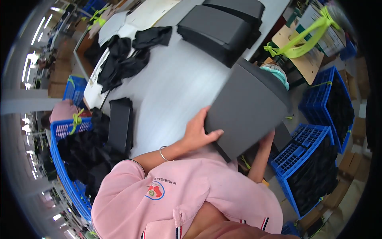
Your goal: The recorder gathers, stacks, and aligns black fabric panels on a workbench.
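Dark grey panel [248, 105]: flat, matte, rounded corners, slightly motion-blurred, tilted over the near right edge of the grey surface [175, 83]. Left hand [199, 133] grips its lower left edge, fingers spread on the face. Right hand [267, 138] reaches under the lower right edge; grip hidden, cannot tell. Blue crates [306, 147] just right.

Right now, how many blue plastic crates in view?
4, maybe more hidden: one crate at left, a small one behind it, two at right, upper and lower. A blue corner shows at bottom edge.
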Action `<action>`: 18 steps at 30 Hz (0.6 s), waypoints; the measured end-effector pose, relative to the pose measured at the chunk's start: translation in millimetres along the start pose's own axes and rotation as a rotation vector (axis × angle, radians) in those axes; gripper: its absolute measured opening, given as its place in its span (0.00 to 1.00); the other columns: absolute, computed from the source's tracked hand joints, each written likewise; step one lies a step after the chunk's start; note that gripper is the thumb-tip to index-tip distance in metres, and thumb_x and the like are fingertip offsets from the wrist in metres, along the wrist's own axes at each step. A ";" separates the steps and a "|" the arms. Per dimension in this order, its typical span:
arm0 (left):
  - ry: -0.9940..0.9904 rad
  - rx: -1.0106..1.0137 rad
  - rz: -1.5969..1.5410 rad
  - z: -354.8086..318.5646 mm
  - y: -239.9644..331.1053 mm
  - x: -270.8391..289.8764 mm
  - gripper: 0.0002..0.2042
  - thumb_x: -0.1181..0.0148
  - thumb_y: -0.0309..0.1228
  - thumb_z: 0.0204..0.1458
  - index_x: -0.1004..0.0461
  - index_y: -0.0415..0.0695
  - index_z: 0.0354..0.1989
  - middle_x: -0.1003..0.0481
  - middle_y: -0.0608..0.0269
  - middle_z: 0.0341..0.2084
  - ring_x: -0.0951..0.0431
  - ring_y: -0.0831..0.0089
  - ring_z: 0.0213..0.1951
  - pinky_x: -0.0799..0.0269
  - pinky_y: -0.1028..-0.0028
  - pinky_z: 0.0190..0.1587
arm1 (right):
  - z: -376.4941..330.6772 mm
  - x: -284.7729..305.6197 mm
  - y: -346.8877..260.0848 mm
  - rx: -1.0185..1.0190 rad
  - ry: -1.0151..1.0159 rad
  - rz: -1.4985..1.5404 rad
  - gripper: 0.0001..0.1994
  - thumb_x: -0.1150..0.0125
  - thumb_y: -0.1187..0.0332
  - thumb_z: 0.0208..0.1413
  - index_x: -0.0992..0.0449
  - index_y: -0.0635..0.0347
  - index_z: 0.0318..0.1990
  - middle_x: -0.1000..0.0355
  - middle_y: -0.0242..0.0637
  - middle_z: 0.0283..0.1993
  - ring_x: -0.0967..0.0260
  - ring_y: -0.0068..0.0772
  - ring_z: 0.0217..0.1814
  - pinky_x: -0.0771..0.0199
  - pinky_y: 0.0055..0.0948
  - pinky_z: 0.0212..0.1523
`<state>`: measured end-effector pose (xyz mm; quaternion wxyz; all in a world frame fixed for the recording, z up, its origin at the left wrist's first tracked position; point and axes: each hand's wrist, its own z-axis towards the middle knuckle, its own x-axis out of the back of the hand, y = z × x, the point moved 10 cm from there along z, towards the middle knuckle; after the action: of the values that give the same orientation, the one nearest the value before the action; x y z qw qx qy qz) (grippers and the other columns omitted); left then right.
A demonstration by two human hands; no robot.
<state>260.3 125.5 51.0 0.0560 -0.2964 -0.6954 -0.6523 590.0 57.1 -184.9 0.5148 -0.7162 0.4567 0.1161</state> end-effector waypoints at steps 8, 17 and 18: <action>0.007 0.225 -0.103 -68.0 -93.7 69.1 0.32 0.41 0.46 0.65 0.38 0.31 0.66 0.25 0.44 0.54 0.27 0.59 0.60 0.36 0.64 0.65 | 6.1 -368.0 -31.7 0.387 -0.667 -1.084 0.19 0.40 0.58 0.68 0.27 0.72 0.38 0.36 0.30 0.28 0.40 0.19 0.36 0.34 0.27 0.40; -0.150 0.335 -0.103 -104.5 -148.6 49.9 0.36 0.58 0.57 0.70 0.29 0.31 0.63 0.28 0.37 0.61 0.28 0.46 0.63 0.37 0.65 0.67 | -59.3 -550.9 131.3 0.481 -1.510 -1.794 0.31 0.44 0.36 0.61 0.17 0.60 0.43 0.20 0.47 0.39 0.23 0.52 0.45 0.26 0.43 0.46; -0.218 0.207 -0.009 -102.9 -148.4 39.0 0.34 0.59 0.57 0.70 0.27 0.35 0.63 0.26 0.41 0.61 0.27 0.51 0.63 0.36 0.66 0.67 | -53.8 -542.5 162.5 0.563 -1.570 -1.719 0.33 0.45 0.34 0.60 0.16 0.59 0.43 0.19 0.47 0.41 0.22 0.51 0.47 0.24 0.44 0.49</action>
<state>124.6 45.9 -45.9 0.0075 -0.3552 -0.7622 -0.5412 146.3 293.1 81.6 0.7008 -0.3828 -0.6009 0.0353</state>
